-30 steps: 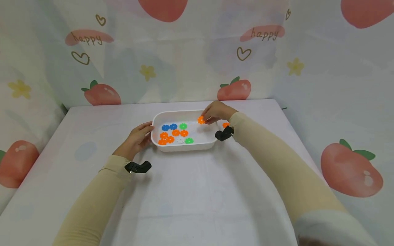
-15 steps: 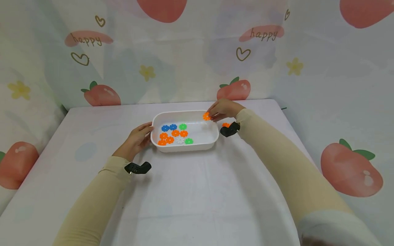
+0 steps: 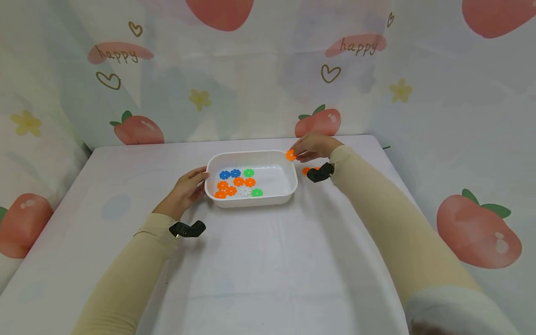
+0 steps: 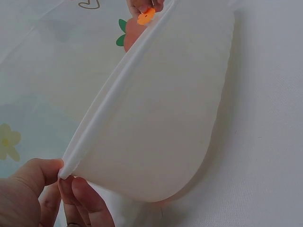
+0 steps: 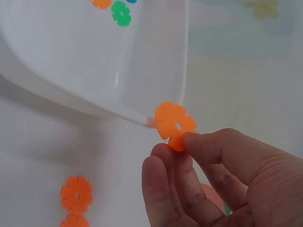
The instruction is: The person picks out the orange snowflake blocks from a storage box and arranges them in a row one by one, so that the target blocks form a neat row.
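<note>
A white plastic tray stands on the table, holding several notched snowflake discs in orange, blue, green and white. My left hand grips the tray's left rim; in the left wrist view the thumb lies on one side of the rim and fingers on the other. Between thumb and fingertips my right hand pinches an orange snowflake disc, raised at the tray's far right corner. Two more orange snowflake discs lie touching on the table right of the tray, partly covered by the right wrist strap in the head view.
Inside the tray, the blue discs lie at the back left and a green disc near the front wall. A black strap sticks out from the right wrist. Patterned cloth walls off the table's far edge.
The right hand has moved right and slightly up, carrying the orange snowflake disc from above the tray's interior to its right corner. The left hand stays on the rim.
</note>
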A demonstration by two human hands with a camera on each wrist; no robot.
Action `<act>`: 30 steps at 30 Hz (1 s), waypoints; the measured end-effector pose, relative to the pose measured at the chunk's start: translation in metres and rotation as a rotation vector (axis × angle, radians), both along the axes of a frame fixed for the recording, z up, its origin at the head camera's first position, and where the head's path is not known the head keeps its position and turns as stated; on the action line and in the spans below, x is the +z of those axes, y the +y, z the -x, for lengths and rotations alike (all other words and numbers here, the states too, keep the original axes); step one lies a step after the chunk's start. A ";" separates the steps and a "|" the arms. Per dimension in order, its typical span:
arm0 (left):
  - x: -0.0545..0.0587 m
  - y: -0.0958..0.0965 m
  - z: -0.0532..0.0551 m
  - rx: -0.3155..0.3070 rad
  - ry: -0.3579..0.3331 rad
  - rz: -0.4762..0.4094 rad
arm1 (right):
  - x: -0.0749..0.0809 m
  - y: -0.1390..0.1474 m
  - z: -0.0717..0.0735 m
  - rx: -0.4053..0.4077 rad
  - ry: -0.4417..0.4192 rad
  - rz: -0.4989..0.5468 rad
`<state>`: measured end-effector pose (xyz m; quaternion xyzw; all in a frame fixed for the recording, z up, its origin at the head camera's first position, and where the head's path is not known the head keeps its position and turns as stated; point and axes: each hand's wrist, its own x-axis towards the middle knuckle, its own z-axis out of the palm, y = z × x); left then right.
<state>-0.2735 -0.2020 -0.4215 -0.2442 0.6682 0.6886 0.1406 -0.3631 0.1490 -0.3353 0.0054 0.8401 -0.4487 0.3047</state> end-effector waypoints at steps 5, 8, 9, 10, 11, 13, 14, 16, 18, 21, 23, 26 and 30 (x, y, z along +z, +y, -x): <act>0.000 0.000 -0.001 -0.003 -0.009 0.012 | -0.003 0.008 0.002 -0.025 0.005 0.015; 0.001 0.000 -0.001 0.000 -0.014 0.009 | -0.005 0.012 0.003 -0.028 0.005 0.020; 0.001 0.000 -0.001 0.001 -0.015 0.007 | -0.006 0.014 0.003 -0.029 0.006 0.020; 0.001 0.000 -0.001 0.001 -0.015 0.008 | -0.006 0.016 0.003 -0.033 0.009 0.019; 0.001 0.000 -0.001 0.001 -0.016 0.009 | -0.007 0.018 0.003 -0.037 0.012 0.016; 0.001 0.000 -0.001 0.001 -0.017 0.013 | -0.007 0.024 0.004 -0.029 0.017 0.010; 0.001 0.000 -0.001 -0.001 -0.017 0.013 | -0.007 0.026 0.004 -0.032 0.019 0.009; 0.001 0.000 -0.001 -0.003 -0.013 0.012 | -0.008 0.032 0.003 -0.041 0.024 -0.003; 0.001 0.001 -0.001 -0.004 -0.009 0.010 | -0.009 0.038 0.003 -0.047 0.025 -0.008; 0.001 0.002 -0.002 -0.003 -0.005 0.006 | -0.011 0.047 0.003 -0.088 0.030 -0.027; 0.002 0.002 -0.002 -0.004 -0.007 0.007 | -0.012 0.052 0.002 -0.117 0.029 -0.036; 0.002 0.001 -0.002 -0.001 -0.010 0.002 | -0.014 0.058 0.002 -0.141 0.030 -0.052; 0.002 0.001 -0.002 0.002 -0.007 0.003 | -0.016 0.066 0.002 -0.162 0.040 -0.057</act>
